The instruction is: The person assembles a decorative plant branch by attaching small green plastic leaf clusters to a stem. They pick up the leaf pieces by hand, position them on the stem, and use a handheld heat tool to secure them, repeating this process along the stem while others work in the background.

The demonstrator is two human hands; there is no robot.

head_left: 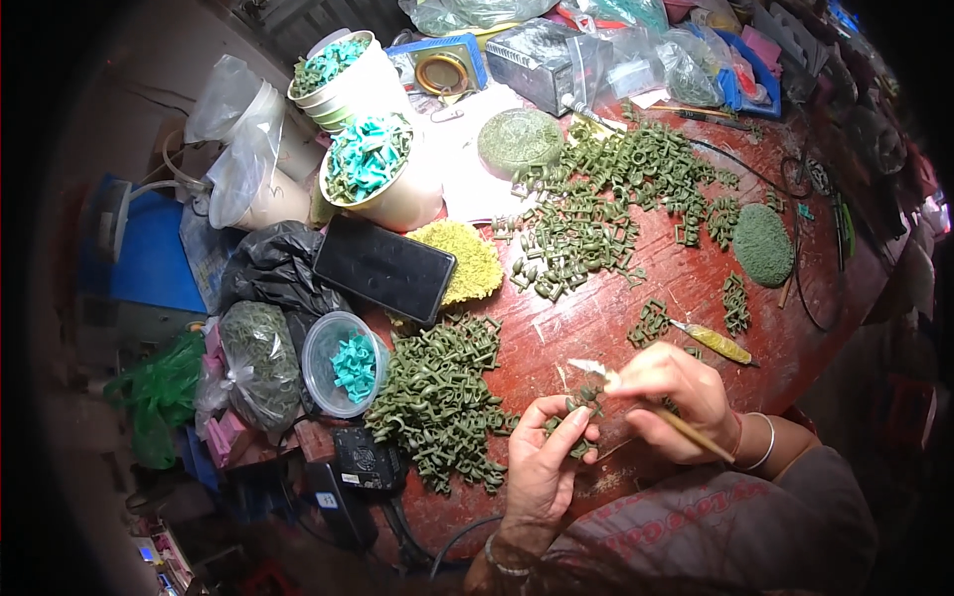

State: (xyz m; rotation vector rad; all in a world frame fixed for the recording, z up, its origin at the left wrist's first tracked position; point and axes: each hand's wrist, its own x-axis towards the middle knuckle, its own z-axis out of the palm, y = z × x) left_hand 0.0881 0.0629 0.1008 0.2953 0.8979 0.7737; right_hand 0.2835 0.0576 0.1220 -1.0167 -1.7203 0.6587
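Low on the right of the table, my two hands are close together. My left hand point(549, 459) pinches a small dark-green wax-like piece point(582, 399) between thumb and fingers, with more green lying against the fingers below. My right hand point(686, 395) is closed round a slim wooden-handled tool point(698, 437), whose handle sticks out toward the wrist. A pale pointed tip point(586, 366) shows just past the right fingertips, above the green piece. Left of my left hand spreads a large heap of green pieces point(437, 397). A yellow-wrapped pointed tool point(717, 344) rests beyond my right hand.
More green pieces point(616, 179) are scattered over the red table point(556, 333). A black phone point(386, 268) leans on a yellow sponge point(467, 260). Turquoise pieces fill a clear tub point(316, 370) and a white bucket point(402, 204). A round green pad point(763, 246) lies at right, near a cable.
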